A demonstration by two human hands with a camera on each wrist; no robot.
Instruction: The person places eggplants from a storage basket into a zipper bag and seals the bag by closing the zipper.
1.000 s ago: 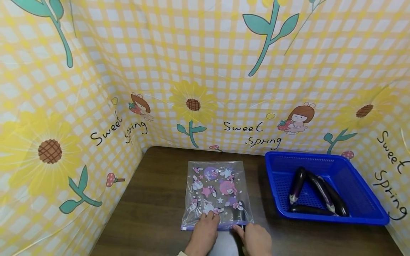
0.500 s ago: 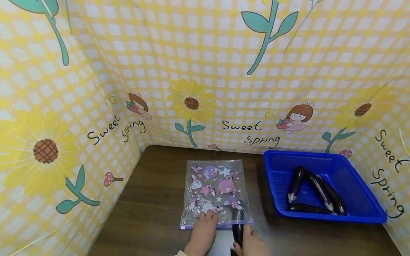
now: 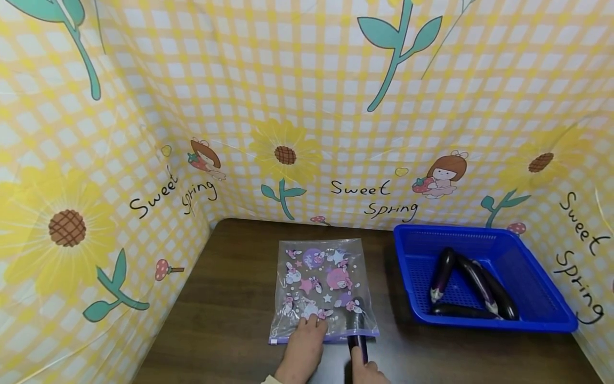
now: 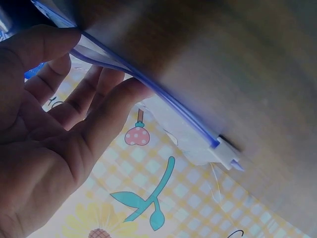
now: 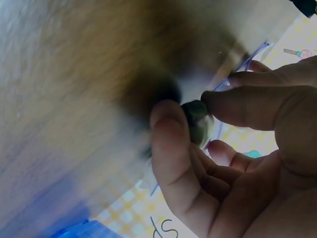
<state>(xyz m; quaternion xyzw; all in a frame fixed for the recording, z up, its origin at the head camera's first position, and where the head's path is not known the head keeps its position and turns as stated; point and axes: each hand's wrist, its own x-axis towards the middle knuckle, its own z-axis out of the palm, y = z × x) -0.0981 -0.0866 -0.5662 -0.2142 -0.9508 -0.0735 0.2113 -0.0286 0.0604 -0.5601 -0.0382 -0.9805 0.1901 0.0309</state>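
A clear zip bag (image 3: 321,290) with pink and purple cartoon prints lies flat on the table, its mouth towards me. My left hand (image 3: 304,346) holds the near edge; in the left wrist view its fingers and thumb grip the purple zip strip (image 4: 185,119), whose two sides are parted. A white slider (image 4: 227,151) sits at the strip's end. My right hand (image 3: 368,372) grips a dark eggplant (image 3: 358,343) near its stem end. The eggplant's far part shows through the plastic inside the bag. In the right wrist view my fingers surround the green stem cap (image 5: 199,123).
A blue basket (image 3: 494,323) stands on the right of the brown table (image 3: 230,288), with several eggplants (image 3: 472,280) inside. Yellow checked cloth (image 3: 307,106) with printed flowers hangs behind and at both sides.
My right hand has shifted its grip back along the eggplant towards the stem end, moving nearer to me and slightly left. The left hand stays on the bag's edge.
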